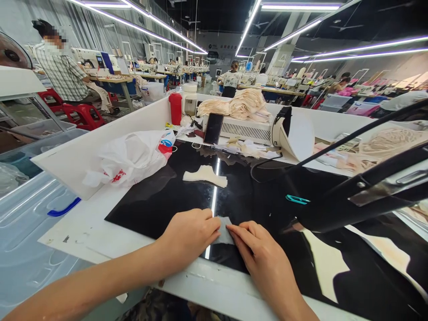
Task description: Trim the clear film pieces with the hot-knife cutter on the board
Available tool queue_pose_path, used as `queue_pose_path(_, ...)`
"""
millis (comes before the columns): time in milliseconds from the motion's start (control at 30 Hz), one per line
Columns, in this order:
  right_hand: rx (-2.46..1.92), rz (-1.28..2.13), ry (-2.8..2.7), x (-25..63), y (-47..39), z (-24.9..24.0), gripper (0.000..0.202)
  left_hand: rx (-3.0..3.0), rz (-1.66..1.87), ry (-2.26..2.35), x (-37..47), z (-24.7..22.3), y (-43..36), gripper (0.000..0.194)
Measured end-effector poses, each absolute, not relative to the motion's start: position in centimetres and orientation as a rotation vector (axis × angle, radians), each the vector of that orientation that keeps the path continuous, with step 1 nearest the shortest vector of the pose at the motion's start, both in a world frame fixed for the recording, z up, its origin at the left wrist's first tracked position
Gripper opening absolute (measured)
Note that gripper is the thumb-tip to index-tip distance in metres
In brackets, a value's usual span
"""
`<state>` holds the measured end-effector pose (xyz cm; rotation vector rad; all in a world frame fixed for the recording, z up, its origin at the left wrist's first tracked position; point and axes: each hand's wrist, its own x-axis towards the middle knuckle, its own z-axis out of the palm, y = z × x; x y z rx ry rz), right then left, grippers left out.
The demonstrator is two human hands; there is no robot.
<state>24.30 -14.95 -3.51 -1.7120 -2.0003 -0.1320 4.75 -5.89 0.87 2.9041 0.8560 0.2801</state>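
Between my two hands, just above the front of the glossy black mat (pixel 157 191), is a small grey piece of fabric (pixel 224 232). My left hand (pixel 194 236) has its fingers curled and pinched on the left edge of the fabric. At the opposite edge, the thumb and fingers of my right hand (pixel 256 245) are pressed together on it. Farther back on the mat lies a cream fabric piece (pixel 204 175) with a curved outline. Another cream cut piece (pixel 326 263) rests to the right of my right hand.
A black machine arm (pixel 361 196) with a cable reaches in from the right, near teal thread snips (pixel 297 199). Behind are a white plastic bag (pixel 130 156), a phone (pixel 213 128), a red cup (pixel 175 109) and a fabric stack (pixel 249 104). A co-worker (pixel 60 67) sits at far left.
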Motion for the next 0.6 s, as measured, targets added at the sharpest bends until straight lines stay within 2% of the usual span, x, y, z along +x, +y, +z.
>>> queue_pose_path(133, -1.741, -0.120, -1.994, 24.4, -15.1, -3.7, 0.028, 2.950, 0.479, 0.674, 4.7, -0.1, -5.9, 0.009)
queue_pose_path(233, -1.724, -0.117, -2.002, 24.5, -15.1, -3.9, 0.028, 2.942, 0.616, 0.498, 4.7, -1.4, -5.8, 0.011)
queue_pose_path(600, -1.707, -0.132, -2.020, 24.7, -15.0, -4.0, 0.028, 3.037, 0.660, 0.392, 5.3, -2.0, -6.3, 0.013)
